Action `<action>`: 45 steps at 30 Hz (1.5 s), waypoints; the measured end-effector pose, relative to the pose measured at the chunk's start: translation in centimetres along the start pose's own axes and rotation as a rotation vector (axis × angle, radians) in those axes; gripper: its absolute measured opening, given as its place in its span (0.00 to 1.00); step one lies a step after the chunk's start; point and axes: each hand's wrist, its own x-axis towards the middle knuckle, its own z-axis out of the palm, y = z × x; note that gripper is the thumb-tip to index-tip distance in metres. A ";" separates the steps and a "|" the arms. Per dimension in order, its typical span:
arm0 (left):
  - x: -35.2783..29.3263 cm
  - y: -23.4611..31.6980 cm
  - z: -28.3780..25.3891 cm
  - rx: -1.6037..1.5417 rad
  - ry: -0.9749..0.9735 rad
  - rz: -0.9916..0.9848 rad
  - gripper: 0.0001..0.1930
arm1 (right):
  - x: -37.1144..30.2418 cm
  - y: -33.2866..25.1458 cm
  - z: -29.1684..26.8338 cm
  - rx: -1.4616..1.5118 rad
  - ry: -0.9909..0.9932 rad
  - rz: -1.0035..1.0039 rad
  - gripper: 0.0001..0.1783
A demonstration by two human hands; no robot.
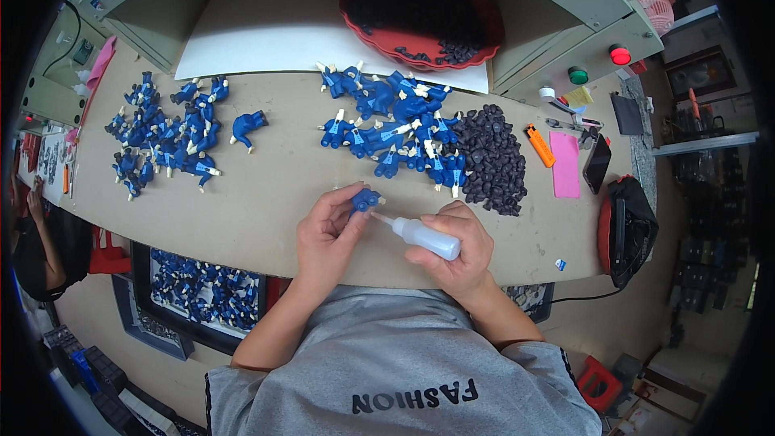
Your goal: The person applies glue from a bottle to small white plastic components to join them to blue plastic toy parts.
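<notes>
Between the fingertips of my left hand (327, 230) is a small blue figurine (366, 199), held above the front of the bench. My right hand (468, 246) is closed round a white squeeze bottle (428, 237), tilted so its thin nozzle points at the figurine. Nozzle tip and figurine are very near each other; whether they touch, I cannot tell. Beyond my hands lies a pile of blue figurines (387, 139) with cream-coloured parts. Right beside it is a heap of small dark pieces (494, 163). Another group of blue figurines (168, 131) is spread at the left, with a single one (249, 127) apart from it.
A red scalloped basin (351, 2) of dark pieces stands at the back inside a grey-green housing. Rightward lie an orange cutter (540, 146), a pink cloth (566, 165), a phone (596, 164) and a black-red pouch (628, 230). Below the bench is a tray (144, 282) of figurines. Someone's arm (48, 242) shows far left.
</notes>
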 end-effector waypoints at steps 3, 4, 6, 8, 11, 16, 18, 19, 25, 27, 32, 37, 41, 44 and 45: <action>0.0 0.0 0.0 0.000 0.003 -0.007 0.18 | 0.1 -0.1 0.0 -0.006 0.003 0.003 0.29; 0.0 0.1 0.0 0.000 0.006 -0.017 0.19 | 0.1 -0.2 -0.1 -0.014 0.002 0.004 0.29; 0.0 0.3 0.1 0.000 0.005 -0.009 0.19 | 0.1 0.0 -0.1 -0.017 0.007 -0.004 0.29; 0.0 0.3 0.2 0.001 0.003 0.000 0.19 | 0.1 0.1 -0.2 -0.020 0.012 -0.013 0.29; 0.0 0.3 0.2 0.019 0.000 -0.002 0.19 | 0.2 0.2 -0.3 -0.022 0.041 -0.022 0.29; 0.0 0.3 0.2 0.023 0.004 -0.011 0.19 | 0.0 0.5 -0.3 -0.032 0.047 -0.009 0.29; 0.0 0.3 0.2 0.022 0.004 -0.012 0.19 | 0.1 0.6 -0.3 -0.040 0.052 -0.021 0.29; 0.0 0.3 0.2 0.021 0.005 -0.013 0.19 | 0.1 0.6 -0.3 -0.047 0.057 -0.033 0.29; -0.1 0.3 0.2 0.030 0.004 -0.009 0.19 | 0.0 0.8 -0.2 -0.052 0.063 -0.025 0.29; -0.1 0.2 0.2 0.027 0.006 -0.013 0.19 | 0.0 0.8 -0.3 -0.054 0.064 -0.027 0.29; 0.0 0.3 0.3 0.030 0.010 -0.016 0.19 | 0.0 0.8 -0.4 -0.050 0.071 -0.024 0.29; 0.0 0.2 0.3 0.019 0.008 -0.011 0.19 | 0.1 0.8 -0.4 -0.060 0.064 -0.028 0.29; 0.0 0.3 0.3 0.025 0.009 -0.018 0.18 | 0.1 0.8 -0.4 -0.054 0.059 -0.017 0.29; -0.1 0.3 0.3 0.022 0.008 -0.024 0.19 | 0.1 0.7 -0.5 -0.069 0.068 -0.034 0.29; -0.1 0.3 0.2 0.019 0.009 -0.018 0.19 | 0.1 0.5 -0.5 -0.068 0.056 -0.025 0.29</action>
